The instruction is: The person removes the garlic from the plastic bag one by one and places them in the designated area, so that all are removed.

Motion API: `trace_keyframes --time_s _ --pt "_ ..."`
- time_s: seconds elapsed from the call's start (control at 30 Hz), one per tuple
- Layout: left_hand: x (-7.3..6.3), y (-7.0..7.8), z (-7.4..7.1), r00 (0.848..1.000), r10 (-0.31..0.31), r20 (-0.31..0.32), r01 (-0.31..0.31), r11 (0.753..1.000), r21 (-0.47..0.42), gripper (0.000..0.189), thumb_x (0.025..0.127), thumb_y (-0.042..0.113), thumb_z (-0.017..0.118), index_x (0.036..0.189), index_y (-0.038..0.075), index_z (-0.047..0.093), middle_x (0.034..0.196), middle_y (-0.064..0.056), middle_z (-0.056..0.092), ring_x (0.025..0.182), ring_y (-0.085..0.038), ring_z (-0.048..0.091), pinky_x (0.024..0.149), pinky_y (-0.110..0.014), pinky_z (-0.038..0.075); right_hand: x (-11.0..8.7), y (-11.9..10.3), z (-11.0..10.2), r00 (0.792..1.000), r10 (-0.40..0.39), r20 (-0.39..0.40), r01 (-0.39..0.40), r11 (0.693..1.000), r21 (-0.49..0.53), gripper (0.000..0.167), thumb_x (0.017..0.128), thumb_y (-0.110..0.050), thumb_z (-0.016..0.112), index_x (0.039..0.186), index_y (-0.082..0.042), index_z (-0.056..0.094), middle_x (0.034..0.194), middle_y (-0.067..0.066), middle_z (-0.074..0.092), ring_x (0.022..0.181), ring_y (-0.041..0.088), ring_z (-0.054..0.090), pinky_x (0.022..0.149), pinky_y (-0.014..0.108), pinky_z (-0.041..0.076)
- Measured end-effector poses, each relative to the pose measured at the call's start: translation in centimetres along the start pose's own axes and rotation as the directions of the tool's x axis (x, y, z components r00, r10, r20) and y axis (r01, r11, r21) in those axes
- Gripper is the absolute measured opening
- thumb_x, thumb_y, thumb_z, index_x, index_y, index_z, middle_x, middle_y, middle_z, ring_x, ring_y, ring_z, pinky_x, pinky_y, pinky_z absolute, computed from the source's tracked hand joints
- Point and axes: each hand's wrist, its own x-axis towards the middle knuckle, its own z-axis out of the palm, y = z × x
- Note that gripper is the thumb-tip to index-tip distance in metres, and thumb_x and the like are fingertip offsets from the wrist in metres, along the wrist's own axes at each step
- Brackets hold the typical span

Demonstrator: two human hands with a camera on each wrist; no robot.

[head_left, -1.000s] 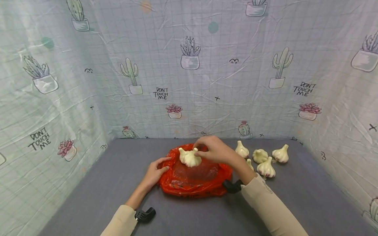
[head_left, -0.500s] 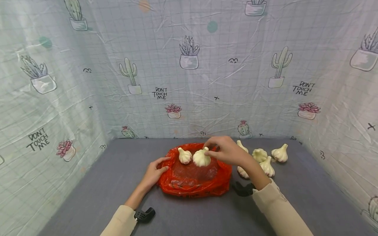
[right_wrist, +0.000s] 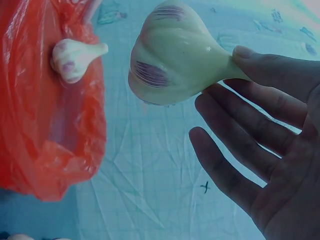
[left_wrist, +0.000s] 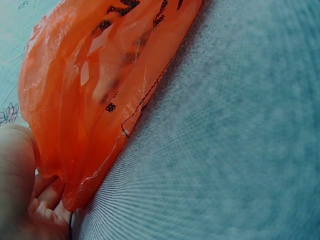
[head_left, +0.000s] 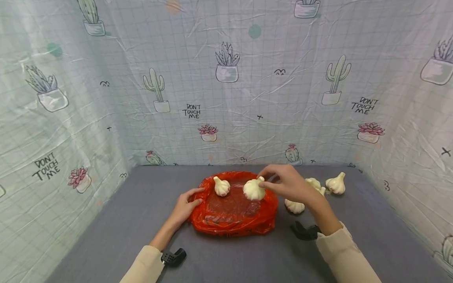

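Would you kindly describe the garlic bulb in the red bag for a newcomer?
On the grey table, find the red plastic bag. Inside it, nearest the left hand, lies a garlic bulb. It rests unheld, unlike the neighbouring bulb that the right hand pinches by its stem.

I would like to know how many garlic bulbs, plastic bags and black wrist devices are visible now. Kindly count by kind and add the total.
Garlic bulbs: 6 visible, some partly hidden behind the right arm; more could be fully hidden
Red plastic bag: 1
Black wrist devices: 2
Total visible: 9
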Motion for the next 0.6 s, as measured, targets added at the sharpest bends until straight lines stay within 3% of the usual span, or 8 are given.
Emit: trace_keyframes --time_s 0.33,0.6 --pt "0.2 -0.8 -0.3 1.000 0.018 -0.011 -0.018 1.000 0.022 0.042 0.099 0.006 0.064 0.141 0.012 0.065 0.151 -0.018 0.056 0.128 -0.032 0.060 0.089 -0.023 0.053 -0.9 0.7 -0.8 1.000 0.003 -0.012 -0.003 1.000 0.004 0.015 0.096 -0.021 0.075 0.109 -0.015 0.077 0.102 -0.004 0.076 0.093 0.013 0.070 0.081 0.031 0.060" --pt "0.4 -0.6 -0.3 1.000 0.013 0.002 -0.013 1.000 0.015 0.041 0.099 0.007 0.065 0.140 0.015 0.066 0.152 -0.016 0.055 0.129 -0.031 0.060 0.094 -0.029 0.054 -1.8 1.1 -2.4 0.997 0.067 -0.026 -0.068 0.997 -0.031 0.016 0.097 -0.022 0.073 0.112 -0.016 0.077 0.106 -0.002 0.076 0.097 0.015 0.070 0.083 0.029 0.059"
